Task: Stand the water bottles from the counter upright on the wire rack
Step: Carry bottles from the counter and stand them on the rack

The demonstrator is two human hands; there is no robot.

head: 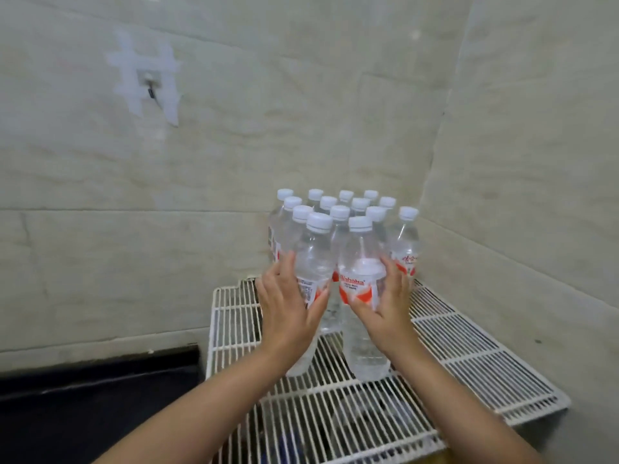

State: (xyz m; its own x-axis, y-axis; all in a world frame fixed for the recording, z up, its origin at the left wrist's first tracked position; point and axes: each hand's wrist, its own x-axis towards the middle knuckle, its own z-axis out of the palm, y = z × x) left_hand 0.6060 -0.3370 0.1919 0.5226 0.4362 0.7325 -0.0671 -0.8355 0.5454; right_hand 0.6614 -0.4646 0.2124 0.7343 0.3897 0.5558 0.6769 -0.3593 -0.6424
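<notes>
Water bottles (338,226) stand upright, caps up, packed at the wire rack's (469,363) 12 o'clock corner; bare grid lies open toward 5 o'clock. Left hand (288,313) and right hand (385,313), fingers spread, each apparently cup a front bottle.

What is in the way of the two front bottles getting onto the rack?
Nothing visible. Both front bottles, the left-hand bottle and right-hand bottle, already stand upright on the wire rack, just ahead of the other bottles. The left hand and right hand touch them directly.
</notes>
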